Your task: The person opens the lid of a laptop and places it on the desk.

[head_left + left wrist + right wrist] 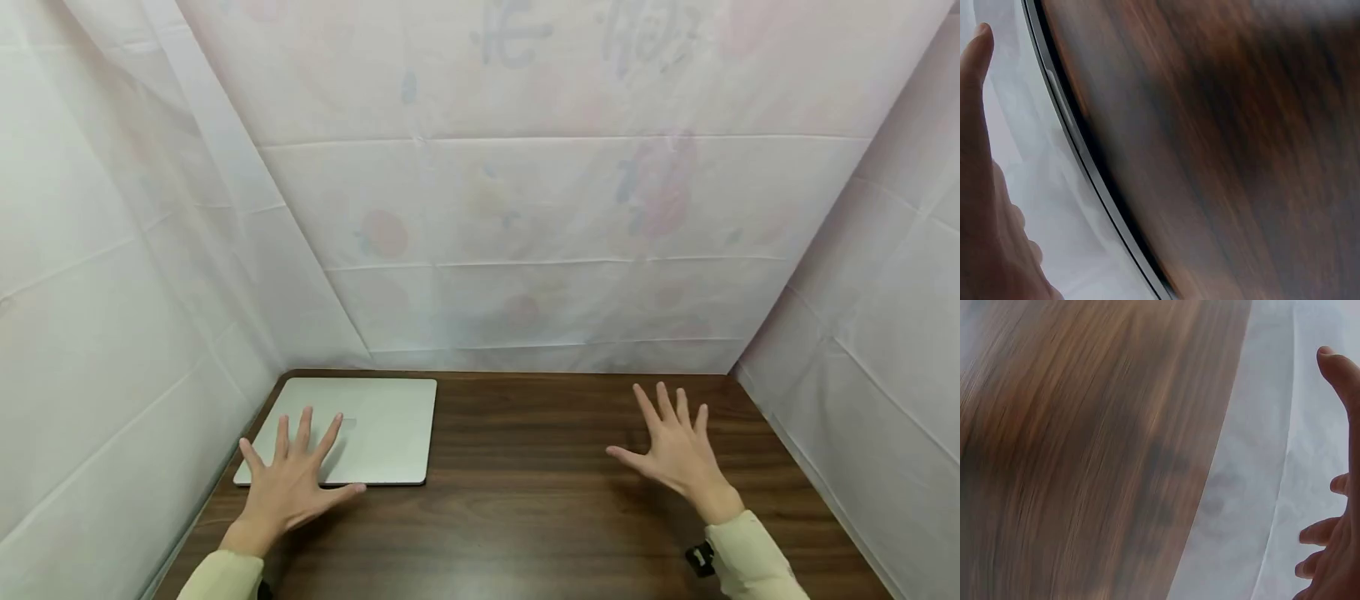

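Note:
A closed silver laptop [382, 433] lies flat at the far left of the brown wooden table [525, 467]. My left hand [288, 492] is spread wide in front of it, its fingers overlapping the lid in the head view and holding nothing. In the left wrist view the laptop's dark front edge [1079, 140] runs diagonally beside the thumb. On the right side, my right hand [682, 454] is held out over bare wood with fingers splayed, also holding nothing. Its shadow falls on the tabletop.
White sheets with faint fruit prints hang around the table: a back sheet [540, 233], a left sheet [112, 292] and a right sheet [885, 308]. A small black object [701, 558] sits at the right sleeve's cuff.

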### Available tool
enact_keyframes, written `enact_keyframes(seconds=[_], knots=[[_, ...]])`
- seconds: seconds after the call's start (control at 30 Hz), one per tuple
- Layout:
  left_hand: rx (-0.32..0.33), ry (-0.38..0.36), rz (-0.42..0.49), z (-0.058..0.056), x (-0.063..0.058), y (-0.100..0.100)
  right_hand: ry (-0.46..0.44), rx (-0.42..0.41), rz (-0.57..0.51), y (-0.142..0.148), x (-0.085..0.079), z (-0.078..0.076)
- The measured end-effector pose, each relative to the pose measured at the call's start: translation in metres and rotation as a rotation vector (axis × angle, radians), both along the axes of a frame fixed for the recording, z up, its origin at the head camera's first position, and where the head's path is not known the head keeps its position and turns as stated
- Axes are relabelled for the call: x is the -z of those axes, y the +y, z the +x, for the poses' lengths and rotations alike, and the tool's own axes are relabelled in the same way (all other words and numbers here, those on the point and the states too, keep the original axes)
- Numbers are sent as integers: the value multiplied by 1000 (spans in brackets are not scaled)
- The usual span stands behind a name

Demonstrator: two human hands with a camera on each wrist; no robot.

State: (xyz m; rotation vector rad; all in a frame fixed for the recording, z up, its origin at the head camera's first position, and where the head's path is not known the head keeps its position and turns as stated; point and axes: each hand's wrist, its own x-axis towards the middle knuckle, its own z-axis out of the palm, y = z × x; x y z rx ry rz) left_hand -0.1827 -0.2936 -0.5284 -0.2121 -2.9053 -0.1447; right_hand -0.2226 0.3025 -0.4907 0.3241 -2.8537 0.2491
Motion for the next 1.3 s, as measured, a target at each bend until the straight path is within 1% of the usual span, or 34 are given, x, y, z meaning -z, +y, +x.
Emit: enact_keyframes(seconds=[0.07, 0.2, 0.3, 0.37, 0.53, 0.63, 0.8, 0.93, 1.13, 1.3], knots=[[-2, -6, -1, -3, 1, -4, 12, -17, -25, -12, 2, -3], [-10, -41, 41, -11, 1, -13, 30, -47, -72, -38, 8, -7], [-10, -66, 70, -19, 0, -18, 1, -69, -102, -59, 12, -10], [-12, -81, 70, -25, -2, -22, -20, -79, -116, -73, 14, -10], [-31, -115, 63, -37, -5, -31, -33, -129, -160, -109, 18, -11], [-32, -132, 92, -44, -7, -35, -50, -158, -180, -130, 19, -12], [-37, -168, 147, -54, -7, -40, -98, -183, -174, -161, 23, -15], [-45, -181, 168, -62, -5, -44, -124, -207, -183, -182, 27, -17], [-68, -194, 179, -73, 4, -53, -160, -244, -182, -213, 33, -19], [-67, -206, 164, -81, 11, -60, -206, -278, -202, -235, 36, -23]])
